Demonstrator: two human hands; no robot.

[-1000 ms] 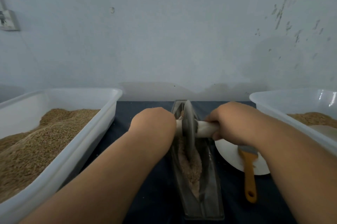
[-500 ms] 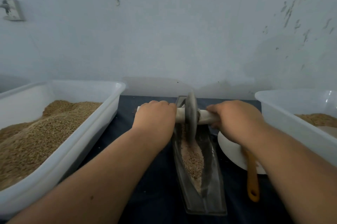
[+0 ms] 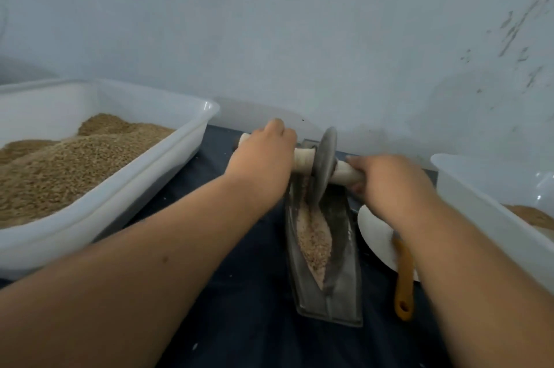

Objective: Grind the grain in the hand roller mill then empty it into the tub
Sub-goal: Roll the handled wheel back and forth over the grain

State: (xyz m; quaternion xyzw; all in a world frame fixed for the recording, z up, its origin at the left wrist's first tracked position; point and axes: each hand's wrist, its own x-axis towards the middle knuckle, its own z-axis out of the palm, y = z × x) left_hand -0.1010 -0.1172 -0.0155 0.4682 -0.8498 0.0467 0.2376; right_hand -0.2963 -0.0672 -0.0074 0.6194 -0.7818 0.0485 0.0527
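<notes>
Tub (image 3: 192, 115) of whole grain (image 3: 75, 163) fills the left of the bench (image 3: 251, 307). Beside it the roller mill's long trough (image 3: 329, 307) looks heavy and rigid, best lifted by its ends. Left hand (image 3: 263, 157) and right hand (image 3: 386, 181) each curl round the pale axle (image 3: 302, 159) of the wheel (image 3: 325, 163); crushed grain (image 3: 314, 241) lies loose in the trough, easily spilled.

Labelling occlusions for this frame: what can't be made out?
1. Brush bristles: head view, hidden behind the right hand and wrist; only the handle shows.
2. Plate: head view, partly covered by that wrist.
3. Right tub: head view, cut off by the right edge.
4. Wheel meeting the grain: head view, motion-blurred.
</notes>
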